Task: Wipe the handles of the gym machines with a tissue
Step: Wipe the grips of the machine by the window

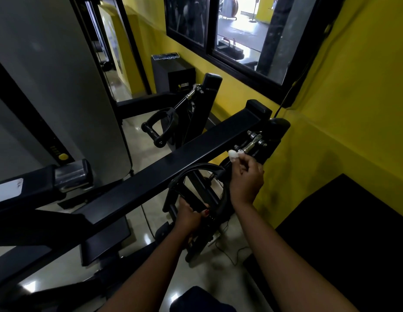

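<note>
Two bare hands at work on a black cable machine beside the yellow painted wall point(342, 97). Person's left hand point(189, 216) is curled round the straight grip bar of the near black D-shaped stirrup handle point(202, 165), which hangs just below the long black square steel beam point(151, 174). Right hand point(246, 179) is raised above it, fingertips pinching a small crumpled white tissue wad point(232, 154). Tissue sits at the lower end of the chrome swivel link point(252, 144) near the beam's capped end, touching it as far as can be seen. Second black D-shaped handle point(152, 132) hangs on its own chrome link farther back, well apart from both hands. Grey weight-stack shroud point(49, 75) stands to the left, a round yellow knob point(63, 156) on its black side rail. Black-framed window point(208, 41) set in the wall beyond. Pale glossy floor tiles point(137, 136) below
</note>
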`<state>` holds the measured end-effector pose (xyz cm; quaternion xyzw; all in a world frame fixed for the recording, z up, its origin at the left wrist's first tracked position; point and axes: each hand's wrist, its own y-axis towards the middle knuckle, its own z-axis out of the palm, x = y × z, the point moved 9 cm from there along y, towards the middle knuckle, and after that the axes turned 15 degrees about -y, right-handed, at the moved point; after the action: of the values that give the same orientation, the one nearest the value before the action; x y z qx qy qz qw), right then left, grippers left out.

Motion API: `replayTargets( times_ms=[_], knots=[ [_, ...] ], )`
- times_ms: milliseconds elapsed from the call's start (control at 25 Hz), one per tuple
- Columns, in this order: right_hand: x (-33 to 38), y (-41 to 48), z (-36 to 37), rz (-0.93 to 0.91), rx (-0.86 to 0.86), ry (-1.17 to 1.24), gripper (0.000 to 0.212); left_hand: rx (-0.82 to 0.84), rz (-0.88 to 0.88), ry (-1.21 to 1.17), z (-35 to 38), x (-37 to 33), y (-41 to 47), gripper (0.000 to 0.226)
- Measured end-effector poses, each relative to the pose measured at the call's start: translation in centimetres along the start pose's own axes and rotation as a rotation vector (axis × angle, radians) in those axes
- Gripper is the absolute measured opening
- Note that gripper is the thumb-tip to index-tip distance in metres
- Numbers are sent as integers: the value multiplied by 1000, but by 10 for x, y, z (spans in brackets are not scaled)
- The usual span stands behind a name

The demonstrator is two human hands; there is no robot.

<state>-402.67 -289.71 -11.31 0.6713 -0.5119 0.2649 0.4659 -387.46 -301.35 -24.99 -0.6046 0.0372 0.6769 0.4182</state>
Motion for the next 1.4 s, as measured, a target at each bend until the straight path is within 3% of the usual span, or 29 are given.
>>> replayTargets(
  times_ms=[160,320,360,400,520,640,840,920,1080,1120,1240,1280,1400],
  knots=[
    [12,-19,15,-371,98,-265,19,-20,21,12,-2,-2,0,75],
    [36,-36,19,-924,197,-421,20,-10,-2,32,1,-6,-3,74],
    [38,-36,21,-976,217,-453,20,10,-25,26,1,-8,-4,68],
    [36,-31,20,-909,220,-456,20,41,-49,15,1,-11,-3,64],
    [23,-19,18,-455,203,-364,22,57,-41,-137,-8,-33,2,60],
    [31,-29,27,-473,228,-379,21,-11,-22,-435,-20,-58,6,43],
    [16,-21,20,-146,137,-341,24,55,-43,-350,-23,-47,-9,30],
    [32,-33,27,-177,171,-332,25,94,39,-289,-23,-47,-15,32],
    [83,-63,35,-735,279,-355,27,93,182,-128,-28,-57,-14,33],
    [80,-56,36,-744,282,-392,28,91,187,-112,-28,-57,-14,33],
    [44,-18,36,-371,228,-540,30,68,231,-53,-30,-61,-18,32],
    [45,-20,38,-333,229,-517,31,49,254,-19,-32,-63,-18,32],
    [85,-59,45,-660,306,-323,29,16,304,88,-34,-70,-17,35]
  ],
)
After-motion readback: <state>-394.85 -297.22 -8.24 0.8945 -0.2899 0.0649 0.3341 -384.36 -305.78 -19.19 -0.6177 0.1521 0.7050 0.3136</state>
